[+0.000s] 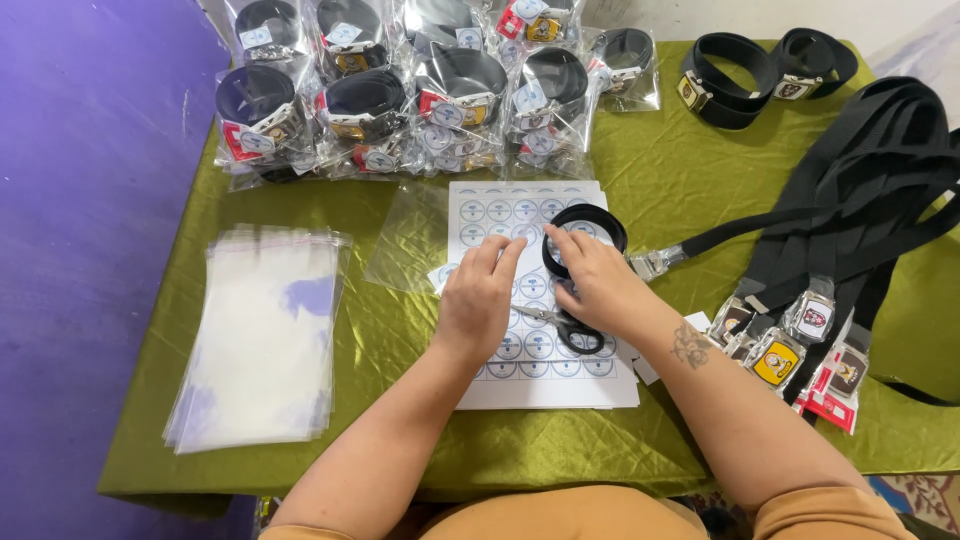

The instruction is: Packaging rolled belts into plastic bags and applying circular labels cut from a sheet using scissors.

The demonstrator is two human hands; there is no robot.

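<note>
Both hands rest on the sticker sheet [530, 300] mid-table — left hand [477, 300] fingers curled, pinching a sticker; right hand [592, 285] fingers bent, pressing the rolled belt [583, 238]. Scissors [570, 325] lie beneath.

Both hands cover part of the sticker sheet [540, 372] and the scissors [578, 330] blades

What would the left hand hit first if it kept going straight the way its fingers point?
Likely the coiled black belt on the sticker sheet: the left hand points up-right at the coil's near edge, right by the right hand. Depth is unclear.
</note>
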